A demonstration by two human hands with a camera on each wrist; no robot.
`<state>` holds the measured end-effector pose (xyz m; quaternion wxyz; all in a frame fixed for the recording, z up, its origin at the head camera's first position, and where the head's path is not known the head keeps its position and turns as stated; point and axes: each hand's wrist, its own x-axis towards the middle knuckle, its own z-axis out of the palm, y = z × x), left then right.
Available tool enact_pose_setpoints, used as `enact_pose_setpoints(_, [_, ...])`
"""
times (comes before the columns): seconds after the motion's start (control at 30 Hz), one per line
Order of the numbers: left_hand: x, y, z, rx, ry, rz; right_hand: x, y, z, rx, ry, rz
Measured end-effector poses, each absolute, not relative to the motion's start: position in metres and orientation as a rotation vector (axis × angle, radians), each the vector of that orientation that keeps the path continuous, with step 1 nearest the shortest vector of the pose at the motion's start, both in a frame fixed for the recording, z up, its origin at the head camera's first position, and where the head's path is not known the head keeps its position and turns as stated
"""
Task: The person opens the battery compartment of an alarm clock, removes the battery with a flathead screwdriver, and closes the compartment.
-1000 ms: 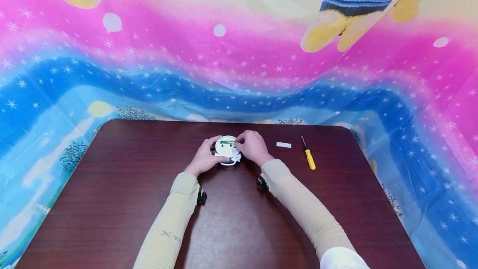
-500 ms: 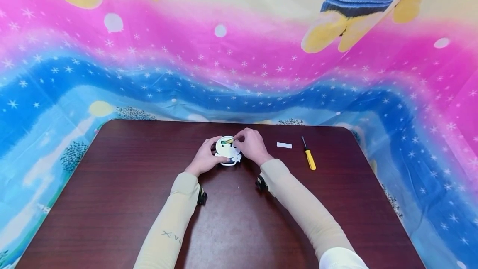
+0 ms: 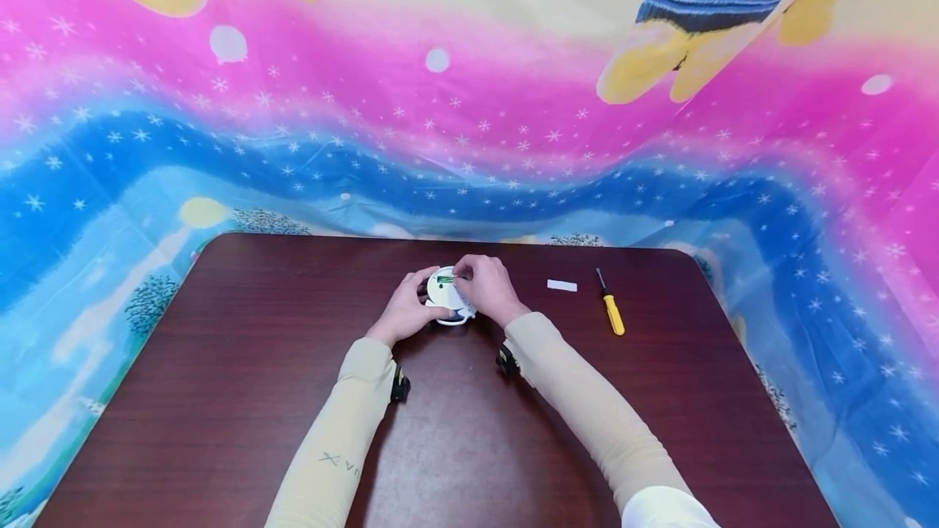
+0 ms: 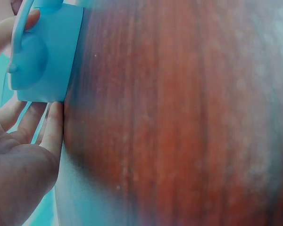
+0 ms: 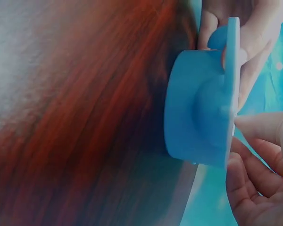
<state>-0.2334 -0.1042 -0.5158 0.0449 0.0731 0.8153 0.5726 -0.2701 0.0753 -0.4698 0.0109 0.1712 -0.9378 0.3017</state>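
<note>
White is the colour of the round thing point(image 3: 446, 295), which sits in the middle of the brown counter point(image 3: 220, 349), close to the far edge. The left hand point(image 3: 403, 308) has its grip around the left side, with the thumb on the near part. The right hand point(image 3: 490, 285) has its fingertips at the top face, by a small green patch point(image 3: 444, 279); I cannot tell if its grip holds anything. Off to the right lie a white strip point(image 3: 562, 286) and a yellow screwdriver point(image 3: 614, 316), tip pointing far.
</note>
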Motion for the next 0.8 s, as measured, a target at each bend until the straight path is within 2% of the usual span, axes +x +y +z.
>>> enact_pose_setpoints(0.5, [-0.234,-0.105,-0.517,0.202,2.508,1.722,-0.269,0.09,-0.464,0.461,-3.03,0.754])
enact_pose_setpoints(0.8, [-0.234,-0.105,-0.518,0.212,2.497,1.729,-0.267,0.089,-0.466,0.423,-3.006,0.8])
